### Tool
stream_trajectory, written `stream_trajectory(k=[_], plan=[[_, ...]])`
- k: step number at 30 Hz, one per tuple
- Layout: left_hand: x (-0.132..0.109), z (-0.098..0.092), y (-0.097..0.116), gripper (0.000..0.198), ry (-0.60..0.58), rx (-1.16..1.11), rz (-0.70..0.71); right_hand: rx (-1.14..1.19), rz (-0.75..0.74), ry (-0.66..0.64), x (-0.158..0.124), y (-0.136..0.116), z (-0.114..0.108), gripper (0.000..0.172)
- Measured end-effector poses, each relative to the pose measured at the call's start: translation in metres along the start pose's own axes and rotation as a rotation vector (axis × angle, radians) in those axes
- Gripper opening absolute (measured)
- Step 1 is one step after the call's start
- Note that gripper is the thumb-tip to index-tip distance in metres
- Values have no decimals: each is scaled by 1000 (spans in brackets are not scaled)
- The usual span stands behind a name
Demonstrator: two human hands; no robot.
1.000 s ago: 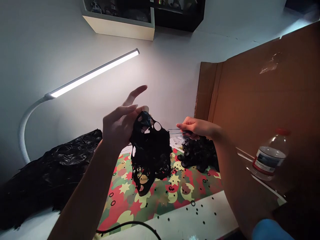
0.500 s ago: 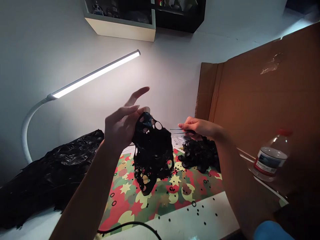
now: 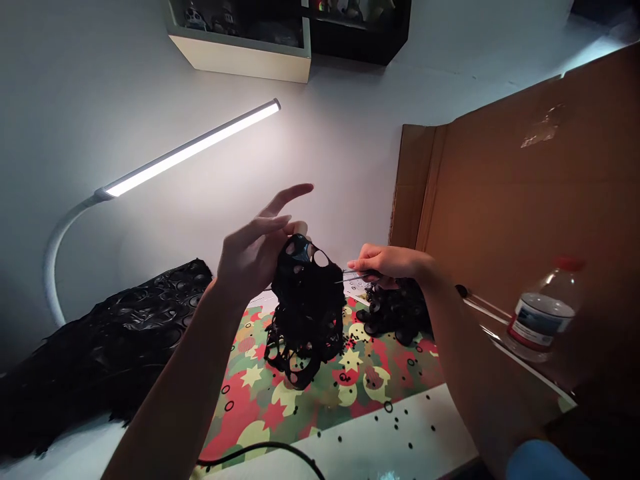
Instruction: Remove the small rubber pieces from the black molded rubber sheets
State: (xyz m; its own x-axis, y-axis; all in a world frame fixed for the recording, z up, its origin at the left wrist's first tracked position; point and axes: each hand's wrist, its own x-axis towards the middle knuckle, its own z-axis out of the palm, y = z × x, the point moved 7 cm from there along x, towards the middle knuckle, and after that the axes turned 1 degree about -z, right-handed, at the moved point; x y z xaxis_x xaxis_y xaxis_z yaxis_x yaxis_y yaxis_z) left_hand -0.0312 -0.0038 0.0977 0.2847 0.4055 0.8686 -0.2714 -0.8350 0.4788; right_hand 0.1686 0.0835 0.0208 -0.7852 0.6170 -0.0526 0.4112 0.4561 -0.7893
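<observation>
Head view: A left hand (image 3: 250, 257) grasps the upper edge of a holed black sheet (image 3: 310, 303), one finger extended free, as the sheet hangs over a patterned mat (image 3: 327, 400). The right hand (image 3: 387, 263) clasps tweezers (image 3: 367, 273), prongs at the sheet's right edge, contact unclear. A black pile (image 3: 397, 313) crowds beneath; cardboard (image 3: 515, 180) bounds the right, with open room between left hand and lamp (image 3: 195, 148).

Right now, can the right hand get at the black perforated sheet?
Likely yes, via the tweezers: the right hand holds them with tips at the black perforated sheet's right edge; nothing visible blocks them.
</observation>
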Motion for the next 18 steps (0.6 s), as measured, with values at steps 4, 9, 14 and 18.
stream_trajectory(k=[4,9,14,18], plan=[[0,5,-10,30,-75,14,-203,-35,-42,56,3,-4,-1,63],[2,10,-14,34,-112,-44,-305,-55,-72,143,3,-8,-4,63],[1,13,-24,47,-84,-107,-445,-109,49,7,3,0,4,61],[0,9,-25,44,-42,-7,-485,-83,64,-39,4,4,6,62]])
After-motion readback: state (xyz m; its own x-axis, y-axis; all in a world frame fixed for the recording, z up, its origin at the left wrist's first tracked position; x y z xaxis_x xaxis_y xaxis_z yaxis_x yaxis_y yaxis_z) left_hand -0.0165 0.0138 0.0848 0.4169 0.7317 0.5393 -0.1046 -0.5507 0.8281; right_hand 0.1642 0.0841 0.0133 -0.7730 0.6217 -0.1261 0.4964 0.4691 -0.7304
